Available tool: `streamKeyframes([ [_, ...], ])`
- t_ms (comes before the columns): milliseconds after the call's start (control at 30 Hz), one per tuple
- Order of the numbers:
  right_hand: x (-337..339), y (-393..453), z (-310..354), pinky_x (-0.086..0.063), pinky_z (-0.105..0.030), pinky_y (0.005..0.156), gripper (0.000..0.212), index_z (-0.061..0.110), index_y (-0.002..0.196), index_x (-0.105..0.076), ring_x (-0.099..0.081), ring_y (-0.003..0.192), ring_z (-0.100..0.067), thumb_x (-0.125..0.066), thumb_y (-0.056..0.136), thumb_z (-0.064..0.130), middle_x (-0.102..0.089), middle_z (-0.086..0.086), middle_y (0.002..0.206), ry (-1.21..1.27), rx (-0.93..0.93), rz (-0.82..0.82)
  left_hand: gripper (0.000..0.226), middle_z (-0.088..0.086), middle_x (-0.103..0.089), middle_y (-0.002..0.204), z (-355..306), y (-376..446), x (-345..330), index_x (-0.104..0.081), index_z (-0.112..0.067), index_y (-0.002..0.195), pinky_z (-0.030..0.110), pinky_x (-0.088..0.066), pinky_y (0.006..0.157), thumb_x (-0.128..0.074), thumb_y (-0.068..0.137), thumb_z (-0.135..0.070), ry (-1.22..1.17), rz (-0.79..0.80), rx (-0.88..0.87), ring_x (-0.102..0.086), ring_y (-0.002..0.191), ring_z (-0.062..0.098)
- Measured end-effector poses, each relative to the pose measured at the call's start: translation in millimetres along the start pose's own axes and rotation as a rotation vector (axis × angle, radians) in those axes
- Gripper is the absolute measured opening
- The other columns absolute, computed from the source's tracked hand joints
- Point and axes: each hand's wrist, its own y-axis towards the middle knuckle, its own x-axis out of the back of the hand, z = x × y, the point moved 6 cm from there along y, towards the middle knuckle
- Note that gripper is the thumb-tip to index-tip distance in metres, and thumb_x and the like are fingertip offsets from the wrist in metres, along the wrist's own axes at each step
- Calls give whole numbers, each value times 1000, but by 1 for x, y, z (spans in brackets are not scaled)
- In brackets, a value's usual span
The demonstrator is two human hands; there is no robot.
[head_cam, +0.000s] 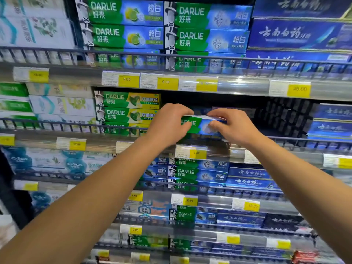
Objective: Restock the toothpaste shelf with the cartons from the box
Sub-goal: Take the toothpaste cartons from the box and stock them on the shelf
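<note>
A tall shelving unit [247, 86] stocked with toothpaste cartons is being faced, its tiers fronted by wire rails and price strips. On the top tier, green-and-blue Darlie cartons [165, 25] are being displayed in stacked rows at the middle, with dark blue cartons [299, 33] stacked toward the right edge and pale cartons [36, 25] toward the left edge. On the second tier, green-and-yellow Darlie cartons [127, 109] are being kept in a stack left of centre, just beside a dark, partly unfilled bay [282, 119]; more dark blue cartons [331, 121] are being held at that tier's right edge. Yellow price tags [299, 89] are being shown along the front strips of every tier.

At the front edge of the second tier, in the gap to the right of the green-and-yellow stack, a green-and-blue Darlie carton [200, 125] is being held lengthwise by both hands, just above the wire rail. The left hand [169, 124] is being curled over the carton's left end, fingers on its top edge and thumb on its front face. The right hand [232, 126] is being clamped on the right end, fingers curled over the top edge and the front. How much of the carton is resting on the tier cannot be told.
</note>
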Motion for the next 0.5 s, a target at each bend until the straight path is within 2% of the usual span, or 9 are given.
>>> streamKeyframes([
  [133, -6, 3, -8, -35, -16, 77, 32, 20, 115, -69, -54, 96, -3, -68, 83, 24, -68, 4, 113, 2, -36, 21, 41, -4, -60, 128, 13, -23, -6, -60, -22, 126, 37, -34, 105, -58, 86, -26, 29, -49, -4, -45, 121, 21],
  [333, -7, 11, -6, -36, -19, 79, 33, 18, 115, -68, -54, 98, -8, -67, 83, 23, -67, 3, 113, 10, -34, 8, 53, -4, -50, 139, 9, -26, -9, -48, -20, 138, 39, -29, 110, -58, 86, -27, 67, -19, 4, -33, 129, 21],
  [433, -11, 15, -12, -36, -20, 82, 31, 20, 117, -67, -56, 102, -13, -63, 87, 24, -66, 1, 117, -22, -60, 57, 56, -4, -49, 140, 10, -21, -11, -44, -21, 141, 38, -30, 109, -57, 87, -29, 91, 25, 19, -33, 129, 22],
  [500, -15, 18, -17, -35, -19, 80, 30, 21, 117, -67, -54, 97, -12, -61, 88, 25, -67, 0, 114, -36, -79, 87, 57, -3, -47, 142, 10, -19, -14, -43, -22, 142, 36, -29, 109, -57, 87, -30, 106, 57, 21, -33, 130, 23],
])
